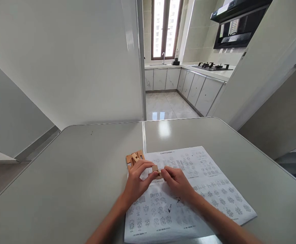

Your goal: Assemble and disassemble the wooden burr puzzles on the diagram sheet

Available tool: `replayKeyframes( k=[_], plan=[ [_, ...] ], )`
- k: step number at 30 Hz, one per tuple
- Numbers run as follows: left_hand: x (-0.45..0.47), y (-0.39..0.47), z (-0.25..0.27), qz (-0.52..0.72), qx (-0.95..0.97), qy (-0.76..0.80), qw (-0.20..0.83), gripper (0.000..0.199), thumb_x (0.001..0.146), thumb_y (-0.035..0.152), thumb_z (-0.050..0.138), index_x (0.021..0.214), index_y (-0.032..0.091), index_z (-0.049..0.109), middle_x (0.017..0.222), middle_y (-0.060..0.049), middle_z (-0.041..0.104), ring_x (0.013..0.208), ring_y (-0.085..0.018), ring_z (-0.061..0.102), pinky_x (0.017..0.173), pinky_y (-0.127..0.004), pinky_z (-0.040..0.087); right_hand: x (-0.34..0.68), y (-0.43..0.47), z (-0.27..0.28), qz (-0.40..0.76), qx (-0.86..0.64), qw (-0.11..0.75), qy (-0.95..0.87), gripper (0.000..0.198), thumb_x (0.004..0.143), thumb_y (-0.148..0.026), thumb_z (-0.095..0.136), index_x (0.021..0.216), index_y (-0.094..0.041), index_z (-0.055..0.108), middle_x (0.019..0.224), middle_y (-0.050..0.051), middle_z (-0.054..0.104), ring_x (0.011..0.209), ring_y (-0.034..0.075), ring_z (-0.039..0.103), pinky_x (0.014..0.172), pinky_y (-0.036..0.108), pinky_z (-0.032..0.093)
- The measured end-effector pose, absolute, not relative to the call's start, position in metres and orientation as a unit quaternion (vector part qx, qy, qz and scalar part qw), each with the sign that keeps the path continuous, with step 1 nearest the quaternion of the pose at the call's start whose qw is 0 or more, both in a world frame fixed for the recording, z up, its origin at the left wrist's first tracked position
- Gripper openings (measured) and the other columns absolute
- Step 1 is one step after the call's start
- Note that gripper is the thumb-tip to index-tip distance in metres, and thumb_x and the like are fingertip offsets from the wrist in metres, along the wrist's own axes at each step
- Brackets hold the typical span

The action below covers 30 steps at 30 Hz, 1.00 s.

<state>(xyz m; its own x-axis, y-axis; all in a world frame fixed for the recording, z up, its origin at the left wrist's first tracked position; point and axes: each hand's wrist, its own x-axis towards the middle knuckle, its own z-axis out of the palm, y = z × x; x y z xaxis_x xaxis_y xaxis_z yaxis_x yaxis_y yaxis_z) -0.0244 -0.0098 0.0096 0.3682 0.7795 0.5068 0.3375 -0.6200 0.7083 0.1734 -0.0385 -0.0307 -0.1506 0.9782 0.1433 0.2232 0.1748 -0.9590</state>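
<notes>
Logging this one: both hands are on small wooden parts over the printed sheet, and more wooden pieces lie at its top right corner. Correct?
Wrong corner: the head view shows the wooden pieces at the top left of the sheet. The left hand and right hand are indeed on small parts over it.

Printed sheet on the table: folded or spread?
Spread. The printed sheet lies opened out on the table, its rows of diagrams showing, partly covered by the right hand and forearm.
</notes>
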Motion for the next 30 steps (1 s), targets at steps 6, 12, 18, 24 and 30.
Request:
replayKeyframes(
  k=[6, 12, 18, 24, 30],
  plan=[
    [-0.03, -0.005, 0.015, 0.412, 0.775, 0.391, 0.276, 0.021, 0.098, 0.042, 0.063, 0.091, 0.024, 0.072, 0.094, -0.006, 0.075, 0.092, -0.023, 0.069, 0.084, -0.04, 0.058, 0.173, -0.042, -0.025, 0.362, -0.443, 0.413, -0.709, 0.041, 0.106, -0.045, 0.046, 0.073, -0.022, 0.051, 0.066, -0.003, 0.049, 0.06, 0.014, 0.042, 0.06, 0.028, 0.033],
    [-0.038, 0.0, 0.018, 0.402, 0.769, 0.418, 0.27, 0.027, 0.096, 0.047, 0.063, 0.085, 0.023, 0.068, 0.085, -0.006, 0.071, 0.08, -0.021, 0.064, 0.067, -0.033, 0.052, 0.173, -0.047, -0.021, 0.339, -0.411, 0.389, -0.752, 0.024, 0.108, -0.037, 0.044, 0.104, -0.022, 0.062, 0.086, 0.003, 0.066, 0.073, 0.018, 0.057, 0.069, 0.03, 0.042],
    [-0.042, 0.005, 0.02, 0.415, 0.753, 0.439, 0.26, 0.033, 0.096, 0.05, 0.062, 0.079, 0.022, 0.066, 0.076, -0.003, 0.064, 0.072, -0.018, 0.061, 0.064, -0.03, 0.049, 0.17, -0.049, -0.019, 0.338, -0.396, 0.395, -0.757, 0.016, 0.107, -0.031, 0.048, 0.118, -0.024, 0.058, 0.09, 0.004, 0.066, 0.076, 0.019, 0.059, 0.072, 0.032, 0.046],
    [-0.055, 0.015, 0.017, 0.434, 0.7, 0.491, 0.285, 0.039, 0.096, 0.056, 0.058, 0.076, 0.022, 0.063, 0.074, -0.001, 0.066, 0.066, -0.017, 0.058, 0.063, -0.028, 0.046, 0.169, -0.051, -0.022, 0.315, -0.358, 0.42, -0.772, 0.014, 0.107, -0.024, 0.047, 0.12, -0.026, 0.054, 0.106, 0.007, 0.064, 0.08, 0.018, 0.061, 0.075, 0.032, 0.052],
    [-0.076, 0.032, 0.012, 0.448, 0.622, 0.622, 0.161, 0.041, 0.096, 0.054, 0.051, 0.071, 0.022, 0.059, 0.077, -0.001, 0.066, 0.079, -0.021, 0.062, 0.077, -0.033, 0.047, 0.166, -0.049, -0.029, 0.261, -0.382, 0.46, -0.758, 0.019, 0.108, -0.024, 0.045, 0.126, -0.026, 0.052, 0.102, 0.006, 0.064, 0.074, 0.017, 0.063, 0.067, 0.031, 0.053]
  ],
)
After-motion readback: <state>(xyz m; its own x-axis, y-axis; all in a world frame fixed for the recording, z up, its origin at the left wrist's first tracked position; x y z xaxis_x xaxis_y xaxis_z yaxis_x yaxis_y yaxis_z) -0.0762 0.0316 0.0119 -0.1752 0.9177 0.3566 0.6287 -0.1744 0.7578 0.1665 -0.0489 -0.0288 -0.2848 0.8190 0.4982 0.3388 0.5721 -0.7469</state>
